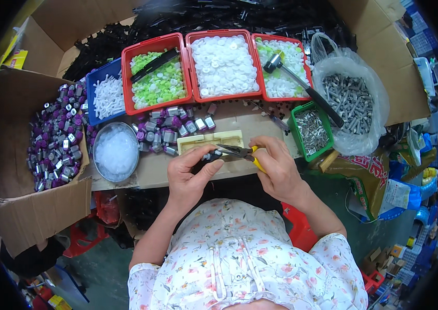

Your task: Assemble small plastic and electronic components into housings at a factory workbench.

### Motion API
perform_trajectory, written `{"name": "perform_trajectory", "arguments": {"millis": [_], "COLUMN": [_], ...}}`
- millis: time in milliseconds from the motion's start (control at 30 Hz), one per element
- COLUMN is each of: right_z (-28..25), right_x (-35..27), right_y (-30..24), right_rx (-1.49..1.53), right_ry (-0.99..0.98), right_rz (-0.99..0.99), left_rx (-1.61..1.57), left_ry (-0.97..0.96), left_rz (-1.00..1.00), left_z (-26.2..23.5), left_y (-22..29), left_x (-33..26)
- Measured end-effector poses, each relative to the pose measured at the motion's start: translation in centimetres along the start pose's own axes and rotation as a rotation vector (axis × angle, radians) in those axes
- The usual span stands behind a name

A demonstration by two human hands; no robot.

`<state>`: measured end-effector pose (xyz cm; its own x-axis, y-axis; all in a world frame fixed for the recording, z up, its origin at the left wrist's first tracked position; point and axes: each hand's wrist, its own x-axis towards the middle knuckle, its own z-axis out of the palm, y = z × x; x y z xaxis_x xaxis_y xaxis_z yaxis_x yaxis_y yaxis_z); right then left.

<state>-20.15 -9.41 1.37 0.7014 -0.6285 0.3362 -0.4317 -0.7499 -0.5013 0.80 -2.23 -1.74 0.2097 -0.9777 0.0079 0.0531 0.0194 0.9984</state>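
My left hand [190,173] is closed around a small black part [203,161], mostly hidden by the fingers. My right hand [280,173] grips pliers with yellow handles [258,161]. The dark jaws reach left to the end of the black part; whether they clamp anything there is too small to tell. Just beyond both hands lies a cream-coloured block [211,139] with recesses. Several small silver motors with purple ends [165,135] are piled on the table behind and left of that block.
A cardboard box [38,219] of motors stands left, beside a round metal dish [96,163] of whitish, grease-like stuff. Across the back are a blue bin [90,98] and red bins [126,85] of small plastic parts. A hammer [301,82], green basket [296,139] and plastic bag [327,67] lie right.
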Motion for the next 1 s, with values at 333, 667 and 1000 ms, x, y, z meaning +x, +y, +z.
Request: {"name": "perform_trajectory", "arguments": {"millis": [333,667,1000], "right_z": [0.7,-0.8,0.3], "right_x": [-0.2,-0.9,-0.3], "right_y": [-0.2,-0.2,-0.5], "right_rx": [0.028,0.014,0.094], "right_ry": [-0.07,-0.137,-0.169], "right_rz": [-0.011,-0.169,-0.241], "left_rx": [0.031,-0.742,-0.779], "left_ry": [-0.048,-0.551,-0.622], "left_rz": [0.045,-0.547,-0.575], "left_z": [-0.8,-1.7,-5.2], "left_y": [-0.1,0.0,0.0], "left_x": [-0.4,0.6,-1.6]}}
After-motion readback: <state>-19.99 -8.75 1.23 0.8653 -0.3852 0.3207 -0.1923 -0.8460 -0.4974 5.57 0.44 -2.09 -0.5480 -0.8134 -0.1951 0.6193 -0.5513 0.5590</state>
